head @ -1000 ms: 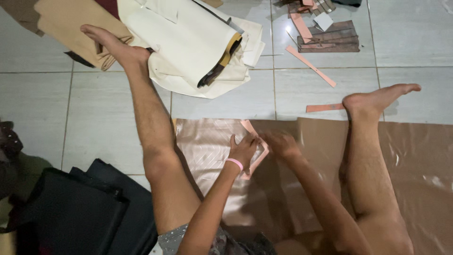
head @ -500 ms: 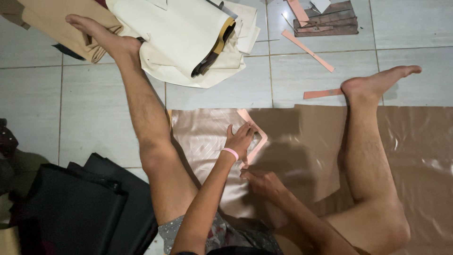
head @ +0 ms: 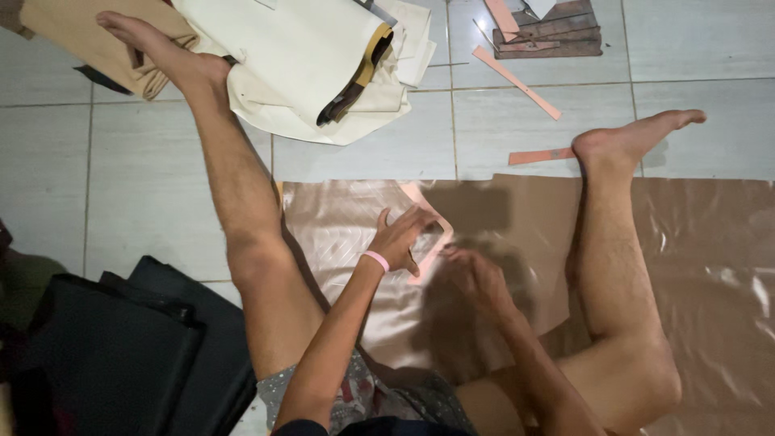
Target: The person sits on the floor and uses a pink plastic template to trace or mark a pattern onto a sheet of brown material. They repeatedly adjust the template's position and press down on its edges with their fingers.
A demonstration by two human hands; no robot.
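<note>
- Sitting on the tiled floor (head: pixel 121 186) with legs spread either side of a glossy tan sheet (head: pixel 517 218) laid flat on the tiles.
- Pressing the left hand (head: pixel 404 238), pink band at the wrist, fingers spread wide, down on a pink template (head: pixel 432 242) near the sheet's far left corner, likely to keep it from sliding on the slick surface.
- Working the right hand (head: pixel 476 278) just beside the template's near edge, low over the sheet; motion blur hides the fingers, so cannot tell whether curled round a tool or bare.
- Keeping the right leg (head: pixel 617 242) resting across the sheet, probably weighing it down and flat.
- Stretching the left foot (head: pixel 165 56) out to the far left, touching a folded tan cloth (head: pixel 89 40) and a cream pile (head: pixel 307 56).
- Leaving loose pink strips (head: pixel 517 81) and a stack of dark brown pieces (head: pixel 557 36) on the tiles beyond the sheet's far edge, well apart from both hands.
- Lying by the left thigh, off the sheet's left edge, a heap of black material (head: pixel 121 355).
</note>
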